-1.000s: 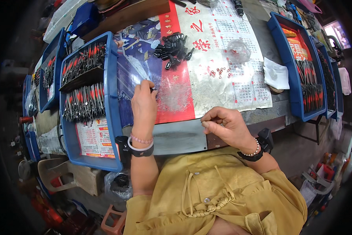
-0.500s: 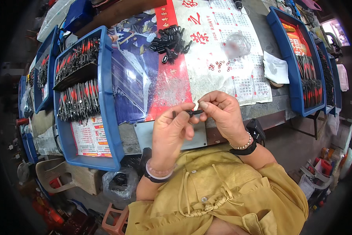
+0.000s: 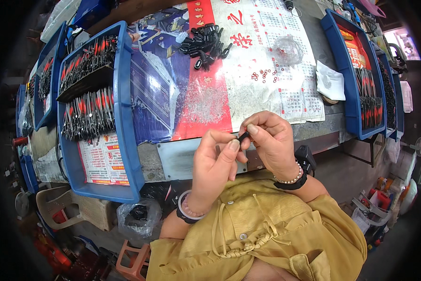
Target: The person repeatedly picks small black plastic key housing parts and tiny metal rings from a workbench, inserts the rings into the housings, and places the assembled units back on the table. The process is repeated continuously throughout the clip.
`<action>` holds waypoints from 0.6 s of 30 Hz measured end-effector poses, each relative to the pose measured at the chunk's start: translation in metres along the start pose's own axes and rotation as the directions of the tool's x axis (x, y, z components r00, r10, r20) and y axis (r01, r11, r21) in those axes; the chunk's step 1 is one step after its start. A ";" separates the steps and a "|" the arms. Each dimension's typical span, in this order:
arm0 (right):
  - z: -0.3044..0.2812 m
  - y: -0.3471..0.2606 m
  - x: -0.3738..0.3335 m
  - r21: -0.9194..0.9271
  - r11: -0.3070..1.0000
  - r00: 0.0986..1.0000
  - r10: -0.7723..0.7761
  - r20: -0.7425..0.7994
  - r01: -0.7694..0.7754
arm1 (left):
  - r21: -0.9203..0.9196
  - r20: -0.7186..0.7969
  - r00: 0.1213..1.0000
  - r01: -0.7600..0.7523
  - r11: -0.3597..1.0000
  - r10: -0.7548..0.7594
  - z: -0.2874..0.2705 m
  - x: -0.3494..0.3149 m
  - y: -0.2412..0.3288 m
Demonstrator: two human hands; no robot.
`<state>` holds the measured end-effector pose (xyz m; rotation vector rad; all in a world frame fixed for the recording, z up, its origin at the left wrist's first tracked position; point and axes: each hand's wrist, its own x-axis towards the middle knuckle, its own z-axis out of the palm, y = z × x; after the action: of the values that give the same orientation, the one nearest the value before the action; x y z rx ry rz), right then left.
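Between my hands, just above the table's near edge, is a small black part (image 3: 243,136); its exact kind is too small to make out. The thumb and fingers of my left hand (image 3: 216,159) pinch its left end. My right hand (image 3: 269,140) pinches at its other end, with a tiny reddish bit at the fingertips that may be a ring. Farther off, a heap of black oval parts (image 3: 205,44) lies on the printed sheet. Several small red rings (image 3: 265,76) are scattered to the right of that heap.
A blue tray (image 3: 131,154) of black-and-red pieces in rows stands at my left. Another blue tray (image 3: 356,105) stands at the right. A clear plastic bowl-like item (image 3: 288,50) and a folded white paper (image 3: 330,82) lie on the table. A metal plate (image 3: 182,161) sits at the near edge.
My hands have drawn closer together, the left moving right, and the black part is now tilted and mostly covered by fingers. The view has shifted slightly.
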<state>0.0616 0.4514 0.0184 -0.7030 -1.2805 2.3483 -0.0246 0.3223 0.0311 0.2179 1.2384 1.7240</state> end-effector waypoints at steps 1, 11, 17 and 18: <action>0.000 0.001 -0.001 -0.043 0.998 0.999 -0.044 0.007 0.044 | 0.011 -0.004 1.000 0.001 1.000 -0.001 0.000 -0.001 0.001; -0.004 0.000 -0.014 -0.312 0.861 0.915 -0.361 0.180 0.401 | 0.047 0.004 0.998 -0.060 0.997 0.060 0.007 -0.010 0.000; -0.007 -0.006 -0.018 -0.388 0.733 0.829 -0.474 0.298 0.559 | 0.320 0.217 0.950 -0.284 0.904 0.222 -0.002 -0.009 -0.001; -0.007 -0.007 -0.018 -0.410 0.717 0.825 -0.478 0.300 0.564 | 0.314 0.234 0.949 -0.281 0.907 0.213 -0.004 -0.009 -0.001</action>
<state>0.0813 0.4498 0.0250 -0.2013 -1.8880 1.6540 -0.0214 0.3132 0.0314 0.7656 1.4046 1.6381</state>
